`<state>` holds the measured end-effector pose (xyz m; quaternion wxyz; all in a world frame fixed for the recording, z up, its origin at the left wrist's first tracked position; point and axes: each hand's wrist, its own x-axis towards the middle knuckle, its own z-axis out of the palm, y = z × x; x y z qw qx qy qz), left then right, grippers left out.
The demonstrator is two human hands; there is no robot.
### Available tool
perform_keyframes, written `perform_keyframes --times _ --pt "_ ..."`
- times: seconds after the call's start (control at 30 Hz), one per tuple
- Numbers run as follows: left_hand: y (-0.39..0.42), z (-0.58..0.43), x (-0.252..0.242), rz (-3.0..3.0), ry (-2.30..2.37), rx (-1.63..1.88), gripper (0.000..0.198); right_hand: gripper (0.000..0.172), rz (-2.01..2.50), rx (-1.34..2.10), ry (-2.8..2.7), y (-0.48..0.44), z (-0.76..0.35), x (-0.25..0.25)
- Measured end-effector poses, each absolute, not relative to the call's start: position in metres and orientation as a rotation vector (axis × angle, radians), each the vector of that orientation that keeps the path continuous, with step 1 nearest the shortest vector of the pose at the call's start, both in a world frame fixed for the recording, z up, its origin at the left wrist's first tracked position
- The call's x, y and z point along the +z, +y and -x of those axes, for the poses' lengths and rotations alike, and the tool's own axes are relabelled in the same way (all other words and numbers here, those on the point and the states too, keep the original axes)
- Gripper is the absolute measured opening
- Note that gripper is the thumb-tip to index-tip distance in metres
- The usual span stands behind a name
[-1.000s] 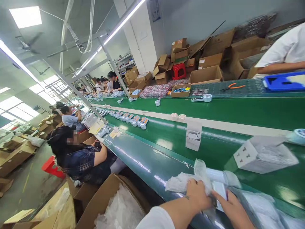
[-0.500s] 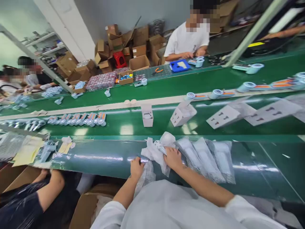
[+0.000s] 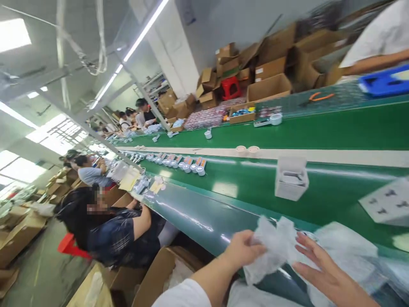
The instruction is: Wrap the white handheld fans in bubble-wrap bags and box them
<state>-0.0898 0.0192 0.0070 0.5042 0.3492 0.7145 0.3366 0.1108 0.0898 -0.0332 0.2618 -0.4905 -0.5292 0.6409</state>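
Observation:
My left hand (image 3: 240,249) pinches a crumpled clear plastic bag (image 3: 271,247) at the near edge of the green bench (image 3: 198,217). My right hand (image 3: 322,268) lies just right of the bag with its fingers stretched out and apart, touching the bag's edge. More clear bags (image 3: 345,245) lie piled to the right of my hands. A small open white box (image 3: 291,178) stands on the green conveyor belt (image 3: 243,183) beyond them, and a white printed carton (image 3: 388,201) lies at the right edge.
A seated person in dark clothes (image 3: 118,232) works at my left beside open cardboard boxes (image 3: 159,273). A row of small round parts (image 3: 179,162) lies on the belt. Across the line are stacked cardboard boxes (image 3: 268,68), a red stool (image 3: 230,88) and another person's arm (image 3: 373,64).
The view has swung back left along the line. My left hand came up from the bench edge onto the bag; my right hand opened and now lies beside it.

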Motion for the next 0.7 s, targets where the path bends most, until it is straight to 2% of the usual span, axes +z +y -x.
perform_keyframes --times 0.07,0.2,0.27,0.33,0.4,0.5,0.57,0.63,0.7 --pt "0.026 0.078 0.025 -0.952 1.556 0.857 0.022 0.067 1.276 1.935 -1.291 0.094 -0.098 -0.020" --pt "0.024 0.060 0.041 -0.702 1.484 1.021 0.044 0.039 1.347 1.965 -1.175 0.110 -0.102 0.004" --pt "0.020 0.058 0.039 -0.452 1.506 1.176 0.061 0.035 1.352 1.943 -1.112 0.115 -0.112 0.011" --pt "0.016 0.058 0.036 -0.289 1.447 1.285 0.077 0.040 1.299 2.043 -1.030 0.116 -0.119 0.017" --pt "0.011 0.055 0.035 -0.251 1.332 1.296 0.092 0.055 1.241 2.180 -0.938 0.111 -0.121 0.022" --pt "0.000 0.045 0.035 -0.440 1.261 1.192 0.110 0.060 1.215 2.121 -0.793 0.102 -0.121 0.033" --pt "-0.009 0.039 0.035 -0.577 1.316 1.169 0.098 0.056 1.187 1.991 -0.682 0.099 -0.125 0.039" --pt "-0.013 0.041 0.033 -0.543 1.393 1.216 0.067 0.055 1.106 1.924 -0.583 0.101 -0.131 0.045" --pt "-0.010 0.053 0.033 -0.357 1.415 1.294 0.050 0.055 1.042 1.891 -0.534 0.107 -0.140 0.048"
